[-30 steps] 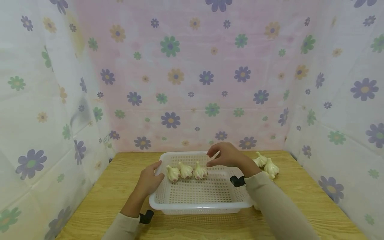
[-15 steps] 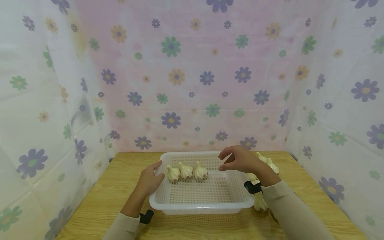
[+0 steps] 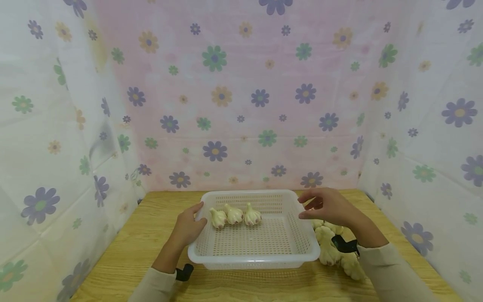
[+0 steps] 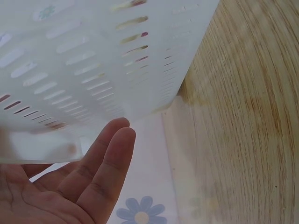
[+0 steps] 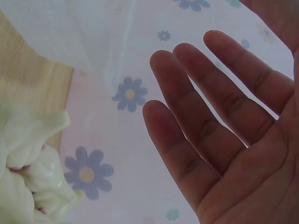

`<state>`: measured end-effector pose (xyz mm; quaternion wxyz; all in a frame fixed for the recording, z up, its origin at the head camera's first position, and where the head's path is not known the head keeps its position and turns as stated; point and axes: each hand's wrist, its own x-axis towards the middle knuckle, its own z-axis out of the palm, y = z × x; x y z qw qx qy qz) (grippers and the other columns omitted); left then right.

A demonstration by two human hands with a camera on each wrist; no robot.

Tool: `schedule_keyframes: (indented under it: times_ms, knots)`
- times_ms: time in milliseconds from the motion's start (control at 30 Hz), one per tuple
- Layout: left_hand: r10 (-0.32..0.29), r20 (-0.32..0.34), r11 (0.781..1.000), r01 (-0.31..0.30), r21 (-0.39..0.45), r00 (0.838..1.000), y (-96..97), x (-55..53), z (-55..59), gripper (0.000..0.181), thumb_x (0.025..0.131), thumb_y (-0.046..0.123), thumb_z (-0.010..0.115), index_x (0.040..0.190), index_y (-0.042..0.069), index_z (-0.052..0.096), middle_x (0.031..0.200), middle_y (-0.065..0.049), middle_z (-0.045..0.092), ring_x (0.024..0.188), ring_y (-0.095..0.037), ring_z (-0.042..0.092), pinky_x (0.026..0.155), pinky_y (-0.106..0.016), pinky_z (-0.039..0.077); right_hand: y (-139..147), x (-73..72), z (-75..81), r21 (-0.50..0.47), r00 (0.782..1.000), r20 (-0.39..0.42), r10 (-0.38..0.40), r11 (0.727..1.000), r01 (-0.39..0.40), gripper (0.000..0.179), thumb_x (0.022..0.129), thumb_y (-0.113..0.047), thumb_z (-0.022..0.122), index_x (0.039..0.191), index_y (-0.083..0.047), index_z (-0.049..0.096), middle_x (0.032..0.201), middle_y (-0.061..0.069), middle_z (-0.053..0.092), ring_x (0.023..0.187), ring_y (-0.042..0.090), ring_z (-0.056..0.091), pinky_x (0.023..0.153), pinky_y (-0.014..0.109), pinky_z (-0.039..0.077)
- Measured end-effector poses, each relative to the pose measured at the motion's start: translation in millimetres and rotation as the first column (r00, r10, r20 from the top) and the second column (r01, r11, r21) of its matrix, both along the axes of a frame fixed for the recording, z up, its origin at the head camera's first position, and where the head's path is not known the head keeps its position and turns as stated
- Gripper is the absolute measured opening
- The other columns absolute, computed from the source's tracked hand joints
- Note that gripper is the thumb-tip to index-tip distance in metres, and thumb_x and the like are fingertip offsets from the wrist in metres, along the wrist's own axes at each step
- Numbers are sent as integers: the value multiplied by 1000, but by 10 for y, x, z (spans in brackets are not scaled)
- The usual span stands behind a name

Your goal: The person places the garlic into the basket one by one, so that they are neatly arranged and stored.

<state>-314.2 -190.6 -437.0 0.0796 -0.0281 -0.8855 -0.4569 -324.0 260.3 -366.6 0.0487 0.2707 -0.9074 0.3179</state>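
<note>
A white slotted plastic basket [image 3: 253, 259] sits on the table, with three garlic bulbs [image 3: 252, 216] in a row against its back left part. My left hand [image 3: 188, 226] holds the basket's left rim, thumb over the inside. In the left wrist view the fingers [image 4: 110, 163] run along the outer wall. Beyond the right rim my right hand [image 3: 327, 207] hovers, empty, its fingers apart and loosely bent. Below it several more garlic bulbs [image 3: 327, 247] lie heaped on the table, partly hidden by the hand and wrist; the right wrist view has some bulbs [image 5: 28, 168] at its left.
The wood-grain table [image 3: 151, 243] is enclosed at the back and both sides by flowered cloth [image 3: 245, 126]. A black wrist mount [image 3: 184, 272] sits on the left wrist, and another black mount [image 3: 344, 244] on the right.
My right hand has moved right, from over the basket to past its right rim, uncovering more of the garlic heap. The left hand, basket and three bulbs in it have stayed put.
</note>
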Motion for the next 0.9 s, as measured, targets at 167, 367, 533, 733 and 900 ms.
schedule_keyframes:
  times_ms: [167, 367, 533, 733, 900]
  knots:
    - [-3, 6, 1000, 3, 8, 1000, 4, 1, 3, 64, 93, 14, 63, 155, 5, 47, 159, -25, 44, 95, -30, 75, 61, -35, 64, 185, 104, -29, -25, 1000, 2, -2, 1000, 2, 48, 82, -48, 84, 122, -24, 71, 121, 1, 71, 100, 19, 73, 76, 27, 60]
    - [-7, 4, 1000, 7, 11, 1000, 3, 10, 8, 65, 93, 15, 62, 155, 5, 46, 158, -25, 44, 93, -29, 75, 61, -35, 64, 389, 216, -80, -47, 1000, 4, -22, 999, 22, 45, 85, -44, 83, 122, -22, 72, 120, 1, 72, 100, 19, 74, 75, 27, 61]
    - [-3, -1, 1000, 3, 4, 1000, 1, 8, 8, 65, 93, 15, 63, 155, 5, 47, 158, -25, 44, 95, -30, 75, 62, -35, 64, 549, 295, -147, -74, 999, 1, -50, 996, 50, 40, 86, -39, 83, 121, -23, 72, 118, 2, 73, 96, 13, 74, 74, 28, 62]
    - [2, -9, 1000, -2, -7, 1000, -2, 13, 15, 65, 93, 14, 63, 155, 5, 47, 157, -25, 45, 102, -34, 73, 63, -35, 65, 726, 385, -235, -105, 997, 59, -50, 993, 56, 41, 89, -33, 80, 127, -19, 70, 125, 11, 69, 96, 9, 74, 73, 28, 62]
    - [-6, 0, 1000, 6, 17, 1000, 5, 18, 13, 65, 93, 14, 63, 155, 5, 47, 156, -27, 46, 94, -31, 75, 61, -36, 64, 862, 491, -303, -121, 995, 89, -49, 991, 60, 40, 91, -28, 79, 128, -15, 69, 126, 14, 68, 99, 11, 74, 74, 29, 63]
